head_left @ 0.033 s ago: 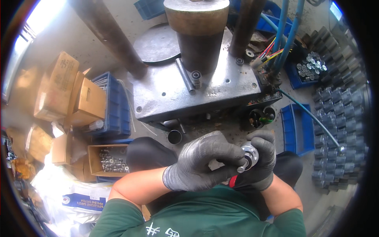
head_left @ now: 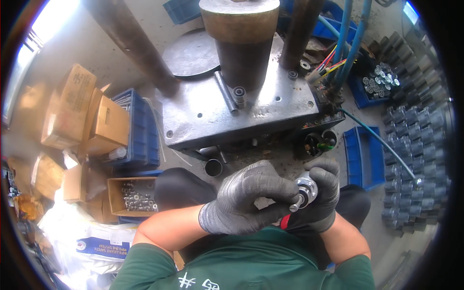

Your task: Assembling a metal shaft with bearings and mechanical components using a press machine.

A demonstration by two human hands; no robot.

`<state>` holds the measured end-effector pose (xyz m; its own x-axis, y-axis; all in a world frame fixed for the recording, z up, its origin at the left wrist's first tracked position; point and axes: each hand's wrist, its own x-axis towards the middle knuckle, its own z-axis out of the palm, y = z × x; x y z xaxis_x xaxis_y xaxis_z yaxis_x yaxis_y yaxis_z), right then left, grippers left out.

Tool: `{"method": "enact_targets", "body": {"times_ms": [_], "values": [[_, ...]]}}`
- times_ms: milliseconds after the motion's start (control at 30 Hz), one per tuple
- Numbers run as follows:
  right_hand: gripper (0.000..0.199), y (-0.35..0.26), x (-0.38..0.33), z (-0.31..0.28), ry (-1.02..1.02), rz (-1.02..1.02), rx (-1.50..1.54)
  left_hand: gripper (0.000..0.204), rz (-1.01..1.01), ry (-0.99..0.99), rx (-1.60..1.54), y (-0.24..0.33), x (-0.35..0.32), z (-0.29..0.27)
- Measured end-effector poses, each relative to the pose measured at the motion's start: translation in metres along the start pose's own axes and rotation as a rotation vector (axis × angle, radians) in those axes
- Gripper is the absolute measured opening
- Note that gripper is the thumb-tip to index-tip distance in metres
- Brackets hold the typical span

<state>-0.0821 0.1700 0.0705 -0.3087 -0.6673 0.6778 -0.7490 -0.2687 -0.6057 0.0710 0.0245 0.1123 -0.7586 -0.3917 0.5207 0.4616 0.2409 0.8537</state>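
Note:
In front of my lap, my right hand (head_left: 324, 192), in a dark grey work glove, is closed around a shiny round metal part (head_left: 308, 186) with a dark ring and a short shaft. The shaft's end (head_left: 296, 206) sticks out toward my left. My left hand (head_left: 255, 195), gloved the same way, has thumb and forefinger pinched together at that shaft. A red piece (head_left: 284, 222), mostly hidden, shows below the right hand; I cannot tell what it belongs to.
Ahead stands a press with a steel bed (head_left: 261, 116), bearing a metal rod (head_left: 225, 92) and a small bearing-like cylinder (head_left: 239, 95). A carton of metal fittings (head_left: 137, 198) sits left. Right are a blue crate (head_left: 363, 157), stacked grey metal parts (head_left: 411, 169) and a hose (head_left: 377, 137).

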Motion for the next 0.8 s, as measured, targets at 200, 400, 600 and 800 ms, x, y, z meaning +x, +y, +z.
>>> {"method": "enact_targets", "body": {"times_ms": [200,400,600,800], "values": [[0.072,0.009,0.007,-0.020,0.027,-0.141,-0.215,0.047,0.200,-0.096,0.149,-0.001,-0.003,-0.006],[0.076,0.005,0.012,-0.024,-0.005,-0.153,-0.224,0.050,0.180,-0.108,0.112,-0.008,-0.007,0.000],[0.078,0.005,0.012,-0.014,-0.065,-0.043,-0.049,0.027,0.087,-0.069,0.179,0.002,0.005,0.004],[0.061,-0.001,-0.009,-0.003,-0.165,0.338,0.339,0.053,-0.159,0.138,-0.118,-0.013,-0.005,0.007]]}}
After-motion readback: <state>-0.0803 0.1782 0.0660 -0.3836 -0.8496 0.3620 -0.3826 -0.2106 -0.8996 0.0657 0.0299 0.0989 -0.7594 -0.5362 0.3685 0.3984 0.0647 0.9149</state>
